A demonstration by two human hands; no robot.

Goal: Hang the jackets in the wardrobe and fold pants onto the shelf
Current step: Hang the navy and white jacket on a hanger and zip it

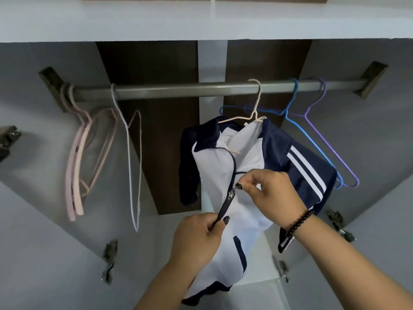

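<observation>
Low centre, the left hand (196, 233) pinches the zip tape below the slider, while the right hand (272, 191) pinches the zip (231, 194) just above. The jacket (225, 175) hangs mid-frame on a cream hanger (254, 108). Behind it, the rail (178, 89) spans grey wardrobe walls, with spare hangers (317, 135) partly hidden by the sleeve. The jacket's hem is hidden behind the left forearm.

grey wardrobe walls (44, 153), dark back panel (152, 63), metal rail (190, 89).

Jacket (225, 175) hem behind left forearm.
</observation>
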